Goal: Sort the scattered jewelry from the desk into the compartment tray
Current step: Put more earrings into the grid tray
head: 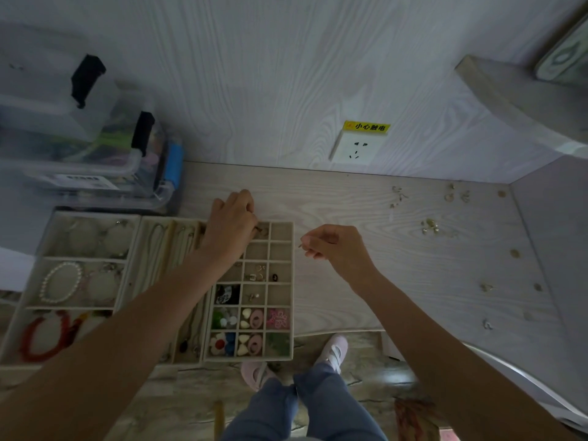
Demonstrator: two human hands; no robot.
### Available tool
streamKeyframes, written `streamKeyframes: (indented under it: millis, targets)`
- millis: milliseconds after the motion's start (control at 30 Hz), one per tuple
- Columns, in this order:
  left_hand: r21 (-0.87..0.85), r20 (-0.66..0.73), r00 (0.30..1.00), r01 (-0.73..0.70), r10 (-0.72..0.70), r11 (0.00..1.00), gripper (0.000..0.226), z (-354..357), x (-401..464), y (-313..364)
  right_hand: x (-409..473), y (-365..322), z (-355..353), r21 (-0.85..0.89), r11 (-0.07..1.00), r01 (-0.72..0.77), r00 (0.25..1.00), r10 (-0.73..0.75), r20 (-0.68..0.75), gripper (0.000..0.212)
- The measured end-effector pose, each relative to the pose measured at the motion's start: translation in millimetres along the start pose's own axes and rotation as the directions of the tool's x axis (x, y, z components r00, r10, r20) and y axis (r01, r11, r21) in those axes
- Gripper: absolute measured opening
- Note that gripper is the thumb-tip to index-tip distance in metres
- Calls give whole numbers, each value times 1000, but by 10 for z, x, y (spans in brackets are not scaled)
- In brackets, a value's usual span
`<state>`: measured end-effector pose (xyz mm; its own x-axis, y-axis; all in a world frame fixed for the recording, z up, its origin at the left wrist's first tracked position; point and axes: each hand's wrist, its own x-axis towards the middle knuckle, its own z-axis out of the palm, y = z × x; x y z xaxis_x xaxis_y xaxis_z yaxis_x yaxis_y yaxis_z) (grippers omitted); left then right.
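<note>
Head view, left hand: centre frame, fingers curled on a small dark piece over the compartment tray, apparently placing it
Right hand: pinches a tiny earring just beside the tray, seemingly next
Scattered jewelry: right of frame, unsorted on the desk

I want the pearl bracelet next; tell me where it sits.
In the head view the pearl bracelet lies far left, in the middle left compartment of the tray, above the red bracelet and left of the left arm.

Beige gridded compartment tray lies partly filled; small jewelry pieces scattered across desk.
</note>
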<state>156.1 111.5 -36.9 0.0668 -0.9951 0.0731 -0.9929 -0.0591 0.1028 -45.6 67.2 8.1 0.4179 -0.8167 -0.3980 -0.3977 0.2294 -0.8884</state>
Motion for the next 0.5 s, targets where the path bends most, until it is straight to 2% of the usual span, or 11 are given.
streamKeyframes:
  millis: [233,333,500]
  targets:
    - [144,35,999,24,-29,989,7,-36,16,77,-19,50,13,-7,1000,-4,1000,4,-5,5]
    - [193,49,998,37,-47,980,16,-57,22,98,-26,48,22,-10,1000,-3,1000,3,-4,8]
    - [172,14,997,74,-77,982,25,-72,21,126,-16,39,39,-28,1000,7,1000,-8,-10,7]
